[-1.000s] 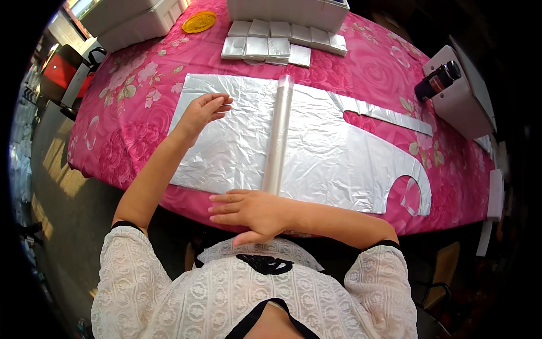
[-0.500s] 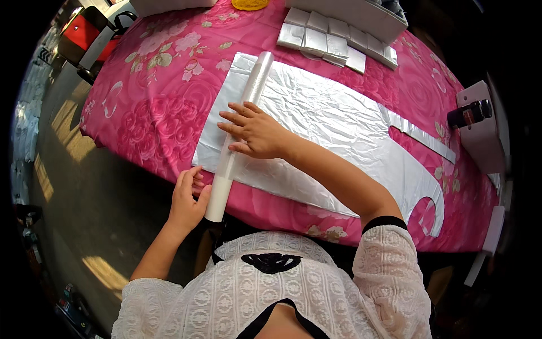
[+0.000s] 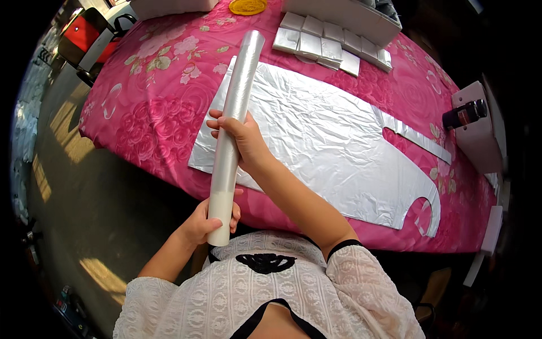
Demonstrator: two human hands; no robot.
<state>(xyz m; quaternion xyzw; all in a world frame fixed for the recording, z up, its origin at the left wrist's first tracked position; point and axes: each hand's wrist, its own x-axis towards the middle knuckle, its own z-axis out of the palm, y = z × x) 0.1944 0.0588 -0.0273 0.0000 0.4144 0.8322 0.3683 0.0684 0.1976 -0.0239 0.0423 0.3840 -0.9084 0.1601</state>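
Observation:
A long roll of clear plastic film on a white core is held up off the table, slanting from near my body to the far side. My left hand is closed round its near end, at the bare white part of the core. Around the middle of the roll wraps my right hand, thumb on top. Beneath lies a flat stack of silvery, crinkled plastic aprons with strap cut-outs at the right; how many layers there are I cannot tell. The roll hides part of the stack's left end.
Small folded silvery packets lie in rows at the back, before a white box. A dark bottle lies against another white box at right. A yellow dish sits far back on the pink floral tablecloth.
The roll has risen off the silvery plastic and come nearer to me. My right hand has gone from lying flat on it to gripping it, and my left hand has closed on its near end.

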